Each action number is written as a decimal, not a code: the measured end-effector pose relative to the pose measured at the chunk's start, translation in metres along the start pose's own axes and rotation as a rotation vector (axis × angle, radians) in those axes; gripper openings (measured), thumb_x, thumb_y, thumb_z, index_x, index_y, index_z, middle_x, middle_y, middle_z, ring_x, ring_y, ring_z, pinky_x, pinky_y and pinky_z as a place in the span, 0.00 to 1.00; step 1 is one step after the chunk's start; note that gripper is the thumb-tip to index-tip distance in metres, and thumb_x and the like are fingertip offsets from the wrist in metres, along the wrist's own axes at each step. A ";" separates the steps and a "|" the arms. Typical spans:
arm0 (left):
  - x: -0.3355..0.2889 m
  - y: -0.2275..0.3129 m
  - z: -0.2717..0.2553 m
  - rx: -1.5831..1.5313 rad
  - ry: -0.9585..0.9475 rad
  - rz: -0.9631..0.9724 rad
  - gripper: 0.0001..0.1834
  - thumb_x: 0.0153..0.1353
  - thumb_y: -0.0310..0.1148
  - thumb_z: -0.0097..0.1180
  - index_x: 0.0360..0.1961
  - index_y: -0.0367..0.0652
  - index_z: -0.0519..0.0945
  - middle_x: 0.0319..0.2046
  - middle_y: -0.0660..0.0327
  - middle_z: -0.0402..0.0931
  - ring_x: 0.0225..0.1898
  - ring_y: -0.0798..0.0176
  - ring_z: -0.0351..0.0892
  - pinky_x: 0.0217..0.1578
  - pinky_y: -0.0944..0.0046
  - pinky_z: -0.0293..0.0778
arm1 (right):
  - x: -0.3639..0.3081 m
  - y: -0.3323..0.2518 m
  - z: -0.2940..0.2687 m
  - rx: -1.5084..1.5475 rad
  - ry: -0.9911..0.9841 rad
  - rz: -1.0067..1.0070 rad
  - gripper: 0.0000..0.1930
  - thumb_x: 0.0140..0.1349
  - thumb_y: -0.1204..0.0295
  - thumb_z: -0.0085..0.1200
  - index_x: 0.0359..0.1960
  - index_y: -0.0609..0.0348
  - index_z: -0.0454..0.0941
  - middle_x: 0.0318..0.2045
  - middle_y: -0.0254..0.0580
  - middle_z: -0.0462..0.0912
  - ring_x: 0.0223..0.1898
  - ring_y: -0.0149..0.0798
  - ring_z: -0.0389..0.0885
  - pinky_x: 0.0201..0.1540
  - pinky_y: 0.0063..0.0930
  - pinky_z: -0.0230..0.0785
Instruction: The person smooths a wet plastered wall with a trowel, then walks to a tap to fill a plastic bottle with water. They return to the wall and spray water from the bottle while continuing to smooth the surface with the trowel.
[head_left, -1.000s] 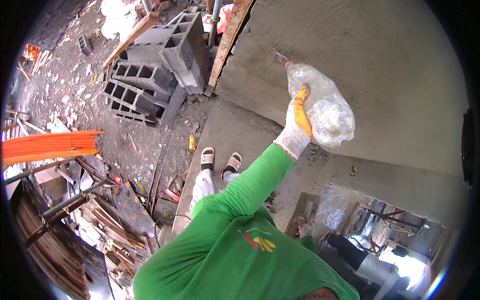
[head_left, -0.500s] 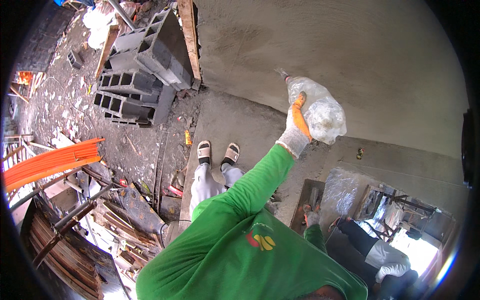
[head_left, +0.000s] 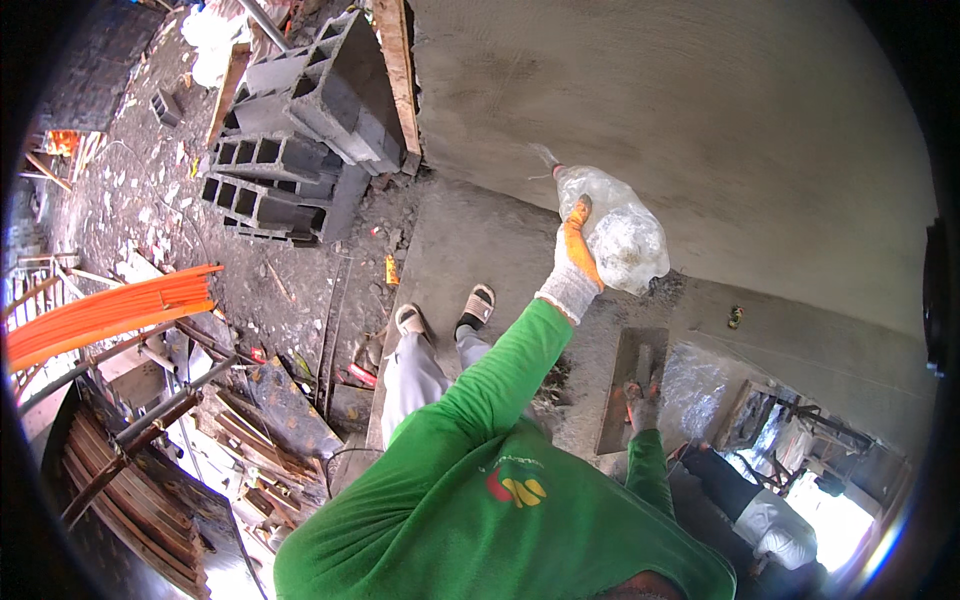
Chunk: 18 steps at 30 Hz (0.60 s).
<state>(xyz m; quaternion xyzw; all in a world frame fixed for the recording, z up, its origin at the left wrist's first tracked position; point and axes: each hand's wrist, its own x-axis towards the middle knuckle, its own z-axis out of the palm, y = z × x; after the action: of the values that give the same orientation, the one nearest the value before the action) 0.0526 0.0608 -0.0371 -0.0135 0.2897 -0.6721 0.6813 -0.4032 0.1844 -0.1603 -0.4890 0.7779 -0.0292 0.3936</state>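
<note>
Two hands are in my view, both held out from the body. From my remote seat I see the left arm reach up and to the right, elbow nearly straight, green sleeve [head_left: 510, 360] ending at a pale cuff. Its gloved hand, the left hand [head_left: 577, 255], is wrapped round a clear bottle [head_left: 628, 215], with the orange thumb pointing up along the near side. I have the bottle before the lower edge of the grey wall [head_left: 680, 110], tilted, neck to the upper left, a thin spurt showing at its mouth.

The right hand [head_left: 641, 408] is lower, its forearm partly hidden behind the torso; I read its fingers as curled round the handle of a long grey float [head_left: 620, 392]. I cannot tell whether that touches anything underneath.

Both feet [head_left: 478, 302] stand near the left edge of the slab [head_left: 510, 235]. Past its upper-left corner I see stacked blocks [head_left: 345, 105] and a plank [head_left: 397, 75] at the wall's left edge. Another person [head_left: 775, 525] bends at lower right.
</note>
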 end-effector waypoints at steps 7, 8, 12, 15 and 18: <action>-0.010 0.014 -0.016 -0.031 -0.002 0.128 0.31 0.62 0.50 0.59 0.59 0.41 0.74 0.53 0.51 0.78 0.52 0.46 0.80 0.55 0.41 0.76 | 0.023 -0.099 0.020 -0.026 0.195 -0.295 0.29 0.66 0.54 0.54 0.67 0.48 0.66 0.46 0.42 0.82 0.30 0.36 0.77 0.30 0.29 0.69; -0.016 0.032 -0.028 -0.110 0.055 0.131 0.31 0.62 0.50 0.59 0.59 0.40 0.73 0.54 0.50 0.78 0.52 0.45 0.80 0.55 0.40 0.76 | 0.024 -0.121 0.028 -0.030 0.233 -0.369 0.29 0.66 0.56 0.55 0.67 0.48 0.66 0.46 0.44 0.82 0.32 0.36 0.78 0.32 0.29 0.70; -0.017 0.113 -0.054 -0.064 -0.013 0.011 0.30 0.64 0.51 0.57 0.59 0.41 0.74 0.53 0.50 0.78 0.51 0.45 0.80 0.55 0.41 0.76 | 0.033 -0.205 0.066 -0.034 0.372 -0.716 0.29 0.65 0.63 0.59 0.66 0.52 0.67 0.48 0.48 0.82 0.38 0.40 0.81 0.39 0.32 0.74; 0.000 0.114 -0.064 -0.002 0.032 0.083 0.25 0.65 0.47 0.57 0.56 0.40 0.75 0.46 0.50 0.81 0.46 0.51 0.83 0.50 0.49 0.81 | 0.052 -0.252 0.106 0.092 0.425 -0.818 0.29 0.64 0.68 0.62 0.65 0.54 0.67 0.49 0.51 0.82 0.42 0.42 0.84 0.45 0.34 0.77; 0.000 0.133 -0.101 -0.020 0.086 -0.016 0.24 0.65 0.45 0.59 0.56 0.41 0.75 0.48 0.52 0.80 0.47 0.53 0.82 0.52 0.50 0.80 | 0.095 -0.277 0.157 0.427 0.397 -0.669 0.26 0.65 0.69 0.60 0.63 0.56 0.68 0.45 0.43 0.83 0.37 0.34 0.82 0.38 0.26 0.77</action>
<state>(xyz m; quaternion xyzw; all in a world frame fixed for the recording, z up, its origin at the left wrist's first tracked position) 0.1317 0.1113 -0.1750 0.0062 0.3251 -0.6744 0.6629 -0.1182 0.0186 -0.2047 -0.6067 0.6137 -0.4083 0.2975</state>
